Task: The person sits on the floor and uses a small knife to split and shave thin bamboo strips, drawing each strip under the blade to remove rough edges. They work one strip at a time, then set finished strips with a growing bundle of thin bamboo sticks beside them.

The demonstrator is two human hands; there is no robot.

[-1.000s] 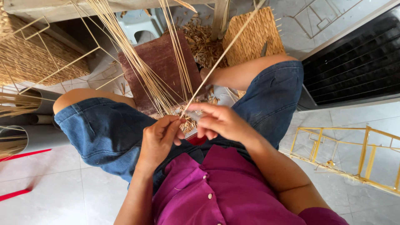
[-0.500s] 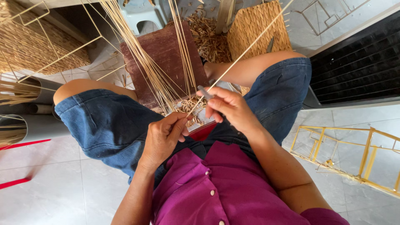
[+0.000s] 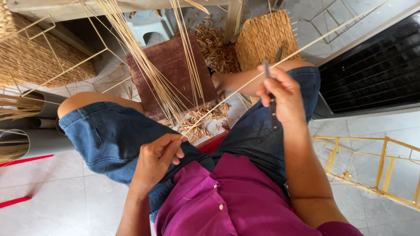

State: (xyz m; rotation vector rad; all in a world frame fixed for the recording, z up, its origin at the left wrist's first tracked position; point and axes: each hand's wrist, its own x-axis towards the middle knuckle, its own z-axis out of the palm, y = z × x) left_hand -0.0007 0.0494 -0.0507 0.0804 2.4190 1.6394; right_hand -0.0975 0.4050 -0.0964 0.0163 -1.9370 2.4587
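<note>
the left hand (image 3: pixel 155 159) pinches the near end of a long pale strip (image 3: pixel 280 64) above the denim lap – the right hand (image 3: pixel 282 94) is closed on a thin dark blade (image 3: pixel 272 98) against it. beyond lie shavings (image 3: pixel 201 120), then a brown wooden block (image 3: pixel 173 74).

A dark wooden block (image 3: pixel 173 72) stands far centre, with a woven mat (image 3: pixel 262 37) to its right. A yellow metal frame (image 3: pixel 372 168) lies near right, grey pipes (image 3: pixel 30 126) at left.
</note>
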